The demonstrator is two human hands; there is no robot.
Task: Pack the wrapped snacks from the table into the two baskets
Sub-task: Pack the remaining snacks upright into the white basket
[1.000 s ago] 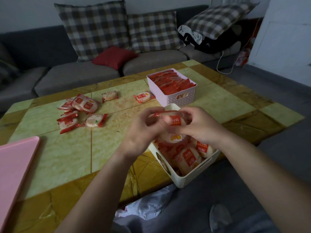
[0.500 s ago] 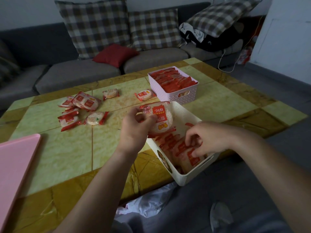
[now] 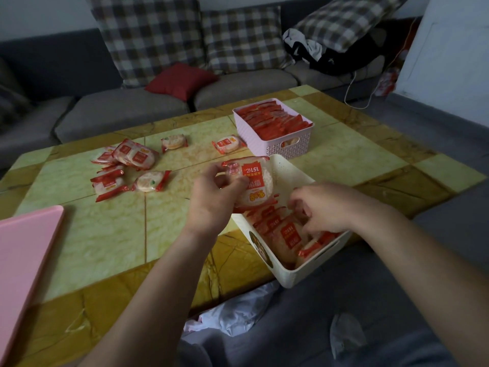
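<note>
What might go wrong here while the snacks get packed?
The white plastic basket juts past the near edge of the yellow tiled table; the right hand working among its packets might tip it off. The left hand holds a round red-and-clear wrapped snack only by its side, so it may slip. The pink perforated basket looks full already.

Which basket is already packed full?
The pink basket farther back: snack packs fill it rim to rim. The nearer white basket has empty space at its far end.

Tiled table [image 3: 105,234]: wrapped snacks [image 3: 137,157] scattered left, pink basket [image 3: 264,144] at back, white basket [image 3: 304,274] overhanging near edge.
</note>
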